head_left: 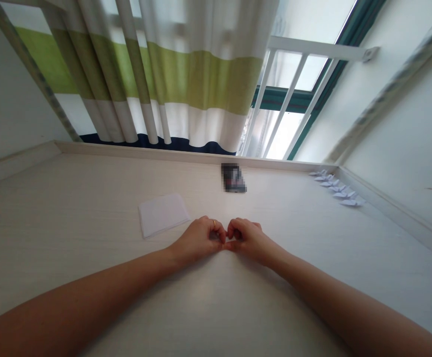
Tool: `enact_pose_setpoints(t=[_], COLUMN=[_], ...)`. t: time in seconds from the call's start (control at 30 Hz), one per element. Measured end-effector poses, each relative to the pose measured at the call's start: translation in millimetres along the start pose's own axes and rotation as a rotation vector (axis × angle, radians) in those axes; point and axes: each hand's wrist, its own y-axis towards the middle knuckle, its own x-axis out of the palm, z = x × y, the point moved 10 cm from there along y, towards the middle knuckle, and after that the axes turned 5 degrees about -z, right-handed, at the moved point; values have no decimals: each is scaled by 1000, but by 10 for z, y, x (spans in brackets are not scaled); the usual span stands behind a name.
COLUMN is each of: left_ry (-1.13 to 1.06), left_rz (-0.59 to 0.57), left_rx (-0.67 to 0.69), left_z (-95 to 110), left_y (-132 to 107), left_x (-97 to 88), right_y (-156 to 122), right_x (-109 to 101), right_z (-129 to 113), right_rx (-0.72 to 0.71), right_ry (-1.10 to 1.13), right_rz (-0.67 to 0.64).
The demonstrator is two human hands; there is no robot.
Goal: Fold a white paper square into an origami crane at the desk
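My left hand and my right hand rest on the pale wooden table, knuckles together at the middle. Both have their fingers curled in and fingertips pinched close; what lies between them is hidden or too small to name. A ring shows on a left finger. A small stack of white paper sheets lies just left of and beyond my left hand, not touched.
A small dark blurred card lies by the table's far edge. Several white folded paper cranes line the far right corner. A striped curtain and a barred window stand behind the table. Walls close both sides.
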Motion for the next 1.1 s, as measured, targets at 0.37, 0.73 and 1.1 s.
enact_pose_setpoints(t=[0.37,0.73,1.1], left_ry=[-4,-42,237], left_rz=[-78,-166,10], left_rx=[-13,2,323], left_z=[-34,-59,185], left_y=[8,-8,-189], left_x=[15,26,2], right_y=[-21,-14,-294], right_x=[-22,1,-91], right_z=[-6,117,-280], right_rx=[34,-50,-358], right_ry=[70,227,-252], right_rz=[-63,-125,3])
